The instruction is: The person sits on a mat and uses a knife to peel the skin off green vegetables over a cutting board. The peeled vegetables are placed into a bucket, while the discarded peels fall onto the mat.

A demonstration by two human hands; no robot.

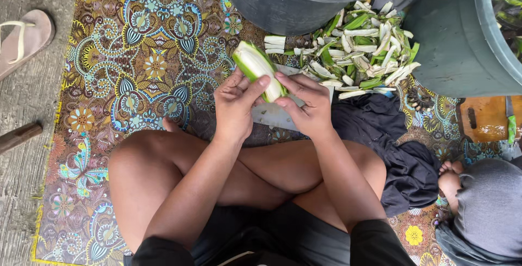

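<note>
The person sits cross-legged on a patterned mat (136,54), knees wide, both arms reaching forward. Just past the knees, the left hand (235,105) and the right hand (307,103) hold a green banana (258,70) between them. The left thumb presses on the pale, peeled side, and the left fingers wrap tight under it. The right fingers are closed around the near end of the banana. The far end points up and away, with a strip of green skin on each edge.

To do this peeling well, I think the left hand should hold the banana steady while the right pulls the skin off in long strips, away from the body.

Under the banana lies a flat, pale thing, maybe a blade or a board (274,115); the hands cover most of it, so I cannot tell which. Whether the right hand holds a small knife is also hidden.

Beyond the banana, to its right, sits a heap of peels (364,48). Further off stands a dark tub (288,2) with pale pieces inside, cut off at the top. A second grey-green tub (462,43) is right of the peels, only partly seen.
</note>
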